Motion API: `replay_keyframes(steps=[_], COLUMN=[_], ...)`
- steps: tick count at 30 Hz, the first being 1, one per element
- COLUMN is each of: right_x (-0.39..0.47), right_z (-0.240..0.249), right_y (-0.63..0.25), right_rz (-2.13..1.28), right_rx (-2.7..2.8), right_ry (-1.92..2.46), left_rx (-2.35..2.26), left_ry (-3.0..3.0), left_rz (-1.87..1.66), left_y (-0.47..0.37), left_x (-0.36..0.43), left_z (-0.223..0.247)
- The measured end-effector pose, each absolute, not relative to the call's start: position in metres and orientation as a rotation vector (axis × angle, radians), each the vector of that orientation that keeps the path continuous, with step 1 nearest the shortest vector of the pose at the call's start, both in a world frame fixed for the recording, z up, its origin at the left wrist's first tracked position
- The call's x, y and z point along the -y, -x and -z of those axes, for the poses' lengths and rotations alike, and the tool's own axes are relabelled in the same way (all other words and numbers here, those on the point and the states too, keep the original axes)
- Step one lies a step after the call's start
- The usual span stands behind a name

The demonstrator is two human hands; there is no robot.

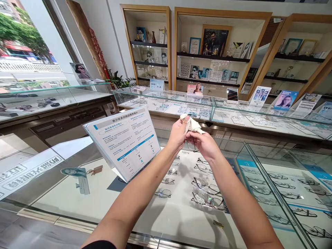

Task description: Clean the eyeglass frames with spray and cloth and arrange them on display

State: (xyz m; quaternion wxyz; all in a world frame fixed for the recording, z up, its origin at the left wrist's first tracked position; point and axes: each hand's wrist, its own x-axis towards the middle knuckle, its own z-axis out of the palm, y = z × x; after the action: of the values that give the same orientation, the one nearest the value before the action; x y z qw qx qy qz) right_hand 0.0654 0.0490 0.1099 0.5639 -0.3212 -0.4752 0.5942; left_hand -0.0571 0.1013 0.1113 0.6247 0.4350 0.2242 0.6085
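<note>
Both hands are raised together over the glass display case (178, 214). My left hand (179, 129) is closed on a cream cloth (193, 125), which is bunched up between the hands. My right hand (203, 142) is closed too, its fingers pinching a dark, thin-framed pair of glasses (194, 147) just below the cloth. Most of the glasses is hidden by the fingers and cloth. Under the glass, rows of glasses (207, 200) lie on a white surface.
A printed sign (124, 138) stands on the case, left of my hands. Another case of frames (290, 183) adjoins at the right. Farther back are long glass counters (166, 100) with small signs, and wooden-framed wall shelves (172, 41). A window is at the far left.
</note>
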Motion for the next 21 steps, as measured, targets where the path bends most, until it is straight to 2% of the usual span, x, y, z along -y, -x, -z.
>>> replay_keyframes(steps=[6,12,15,19,21], right_x=[-0.048,-0.033,-0.016,0.002,0.006], right_z=[-0.112,-0.131,-0.145,-0.156,-0.155], right_y=[-0.067,-0.096,-0.115,-0.125,-0.121], right_rz=[-1.402,-1.249,-0.874,-0.068,0.225], right_rx=[1.185,1.465,1.749,2.093,2.195], right_ry=[0.758,0.779,0.847,1.041,1.130], left_rx=[-0.495,-0.512,-0.577,-0.716,-0.748], left_ry=[-1.033,-0.913,-1.042,-1.201,-1.241], left_rz=[-1.283,-1.371,-1.187,-0.790,-0.699], left_y=[0.064,0.086,0.105,0.125,0.130], left_x=[-0.103,-0.117,-0.122,-0.121,-0.119], left_z=[-0.117,-0.127,-0.128,-0.127,-0.126])
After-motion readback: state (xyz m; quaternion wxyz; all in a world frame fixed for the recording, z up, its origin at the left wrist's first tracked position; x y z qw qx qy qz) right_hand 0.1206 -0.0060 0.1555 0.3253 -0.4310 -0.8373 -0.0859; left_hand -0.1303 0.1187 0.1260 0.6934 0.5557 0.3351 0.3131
